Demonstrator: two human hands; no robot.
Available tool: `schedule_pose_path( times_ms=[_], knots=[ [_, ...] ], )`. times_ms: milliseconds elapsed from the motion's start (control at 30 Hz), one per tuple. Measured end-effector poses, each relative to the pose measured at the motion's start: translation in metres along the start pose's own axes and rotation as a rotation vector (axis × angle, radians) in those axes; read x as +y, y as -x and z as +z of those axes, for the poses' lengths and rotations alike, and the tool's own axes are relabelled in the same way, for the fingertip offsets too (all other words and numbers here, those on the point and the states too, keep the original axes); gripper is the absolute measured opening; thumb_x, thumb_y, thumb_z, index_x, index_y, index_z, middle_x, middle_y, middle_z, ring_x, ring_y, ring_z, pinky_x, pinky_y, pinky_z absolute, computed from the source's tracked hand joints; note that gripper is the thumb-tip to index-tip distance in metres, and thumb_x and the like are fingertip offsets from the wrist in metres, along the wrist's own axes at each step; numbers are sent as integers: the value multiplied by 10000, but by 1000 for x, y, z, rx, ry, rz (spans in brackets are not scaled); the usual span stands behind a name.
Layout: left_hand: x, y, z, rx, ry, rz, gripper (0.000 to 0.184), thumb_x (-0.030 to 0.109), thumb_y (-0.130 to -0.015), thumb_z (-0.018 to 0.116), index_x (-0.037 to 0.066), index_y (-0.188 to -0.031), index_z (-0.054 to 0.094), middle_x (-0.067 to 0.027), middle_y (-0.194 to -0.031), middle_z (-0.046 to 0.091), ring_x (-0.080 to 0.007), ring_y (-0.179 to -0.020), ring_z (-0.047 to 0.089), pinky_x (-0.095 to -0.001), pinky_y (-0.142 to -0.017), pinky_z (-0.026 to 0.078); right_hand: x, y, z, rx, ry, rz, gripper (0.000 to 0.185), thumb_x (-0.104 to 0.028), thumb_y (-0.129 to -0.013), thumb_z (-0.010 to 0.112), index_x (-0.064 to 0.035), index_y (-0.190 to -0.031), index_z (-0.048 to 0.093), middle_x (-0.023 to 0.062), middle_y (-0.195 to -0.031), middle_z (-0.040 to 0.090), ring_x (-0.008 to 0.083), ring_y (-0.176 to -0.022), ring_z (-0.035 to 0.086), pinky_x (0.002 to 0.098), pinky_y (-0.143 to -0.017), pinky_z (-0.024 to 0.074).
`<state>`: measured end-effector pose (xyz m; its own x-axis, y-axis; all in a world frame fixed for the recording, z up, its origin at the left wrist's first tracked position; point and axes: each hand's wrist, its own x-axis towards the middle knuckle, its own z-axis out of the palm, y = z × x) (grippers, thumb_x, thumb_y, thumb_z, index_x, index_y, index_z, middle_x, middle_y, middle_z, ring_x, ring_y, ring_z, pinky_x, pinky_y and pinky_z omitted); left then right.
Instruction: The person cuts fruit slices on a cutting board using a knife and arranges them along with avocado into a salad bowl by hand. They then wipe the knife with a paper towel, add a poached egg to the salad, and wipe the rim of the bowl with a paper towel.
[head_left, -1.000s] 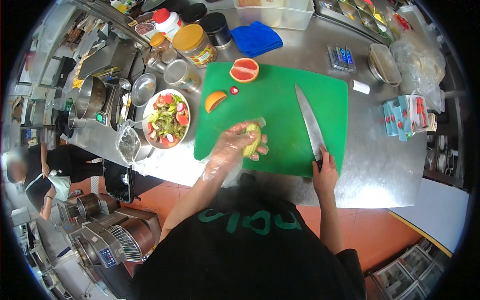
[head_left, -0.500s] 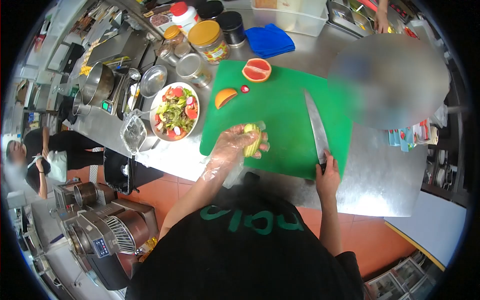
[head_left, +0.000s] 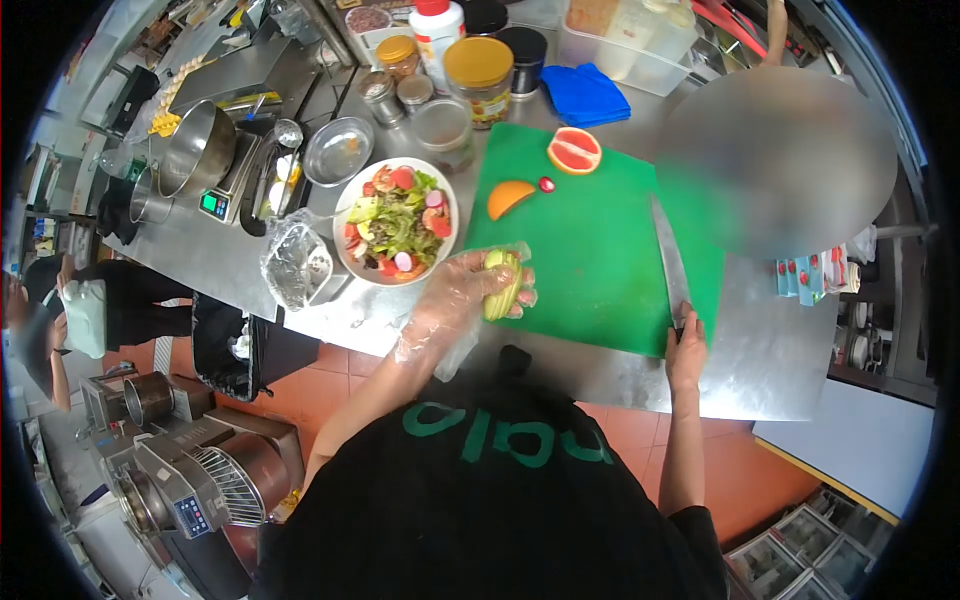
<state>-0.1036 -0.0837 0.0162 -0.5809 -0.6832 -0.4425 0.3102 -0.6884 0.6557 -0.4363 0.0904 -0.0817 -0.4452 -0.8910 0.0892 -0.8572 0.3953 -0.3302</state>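
My left hand (head_left: 472,285), in a clear plastic glove, holds sliced avocado (head_left: 502,286) over the left front edge of the green cutting board (head_left: 590,260). At the board's right side my right hand (head_left: 687,346) grips the handle of a long knife (head_left: 668,248), whose blade lies over the board and points away from me. A halved grapefruit (head_left: 574,151), an orange wedge (head_left: 510,199) and a small radish piece (head_left: 547,184) rest on the far left part of the board. Left of it stands a white bowl of salad (head_left: 398,222).
Jars (head_left: 478,80) and a folded blue cloth (head_left: 586,95) stand behind the board. A metal container with plastic wrap (head_left: 296,262) and a scale (head_left: 214,204) are at left. A blurred area covers the right back; one person's arm shows above it, another person is far left.
The view has shifted, so the board and bowl appear farther right and the bowl closer to my left hand. A blurred shape and a person's arm have come in at the upper right.
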Motion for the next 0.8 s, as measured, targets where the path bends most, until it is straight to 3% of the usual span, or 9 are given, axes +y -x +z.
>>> schedule_pose_path(
  times_ms=[267, 333, 467, 567, 633, 800],
  knots=[
    [63, 17, -83, -6, -37, 38, 295, 10, -848, 562, -81, -1123, 503, -161, -931, 608, -254, -773, 634, -327, -672, 542, -15, 1, 14, -23, 244, 127, 519, -9, -763, 595, -98, -1249, 435, 208, -1076, 554, 398, -959, 543, 461, -808, 453],
    [77, 15, -99, 76, -91, 44, 306, 22, -853, 562, -92, -1130, 497, -157, -938, 612, -257, -789, 640, -319, -663, 545, -13, -3, 20, -160, 98, 322, 529, -11, -766, 591, -115, -1258, 427, 198, -1078, 554, 388, -978, 537, 456, -826, 443],
    [101, 18, -115, 85, -147, -8, 339, 35, -855, 566, -96, -1157, 486, -151, -951, 620, -244, -804, 644, -316, -678, 553, -24, -3, 21, -91, 146, 317, 537, 3, -765, 579, -140, -1260, 429, 177, -1070, 551, 373, -981, 533, 455, -842, 431],
    [105, 16, -120, 110, -275, 6, 347, 43, -850, 570, -89, -1162, 496, -145, -957, 629, -217, -804, 646, -302, -704, 551, -14, -1, 25, -43, 264, 195, 538, 2, -764, 579, -159, -1257, 435, 163, -1063, 555, 368, -978, 533, 454, -844, 430],
    [102, 4, -130, 108, -441, 149, 330, 23, -826, 592, -77, -1133, 527, -133, -952, 636, -183, -809, 643, -276, -717, 539, -1, -3, 34, -18, 244, 268, 538, -5, -766, 581, -173, -1257, 440, 152, -1066, 556, 367, -975, 534, 452, -845, 429],
    [108, -9, -130, 157, -310, 89, 349, 12, -779, 652, -59, -1108, 561, -96, -936, 648, -134, -787, 627, -256, -712, 516, 7, 2, 36, 3, 218, 256, 533, -9, -769, 577, -163, -1261, 443, 151, -1065, 555, 361, -971, 536, 451, -825, 436]
  ],
)
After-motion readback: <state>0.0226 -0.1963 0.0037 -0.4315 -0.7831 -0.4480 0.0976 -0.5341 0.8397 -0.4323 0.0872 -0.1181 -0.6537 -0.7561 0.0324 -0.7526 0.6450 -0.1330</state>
